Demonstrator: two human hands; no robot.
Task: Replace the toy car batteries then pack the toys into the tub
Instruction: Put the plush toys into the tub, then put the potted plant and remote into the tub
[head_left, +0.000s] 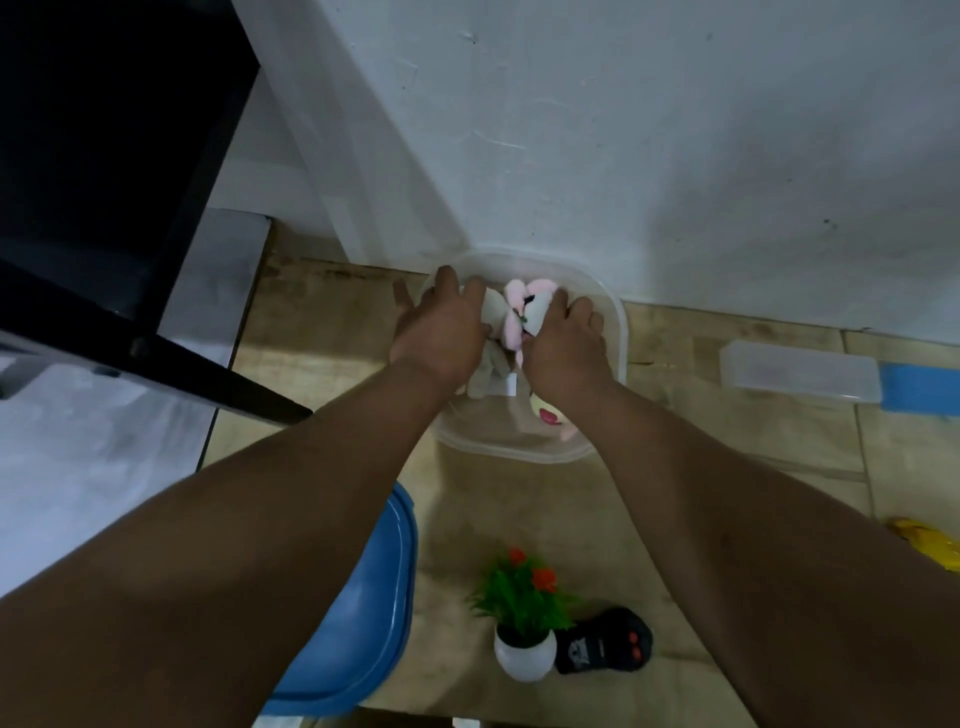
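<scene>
Head view: the left hand (441, 325) and right hand (563, 343) reach into the clear tub (615, 332) by the wall, fingers curled around soft toys, the left on a cream plush (491, 364), the right on a pink-and-white plush (522, 306). Nearer the person lie a blue lid (363, 613), a small potted plant (524, 623) and a black remote control (608, 642).

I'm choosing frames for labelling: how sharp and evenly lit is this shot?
Head view: dim, flat light; wide-angle bending stretches both forearms; soft motion blur on the left hand, right hand and plush toys in the clear tub; the potted plant is sharper; the black furniture loses all detail.
</scene>
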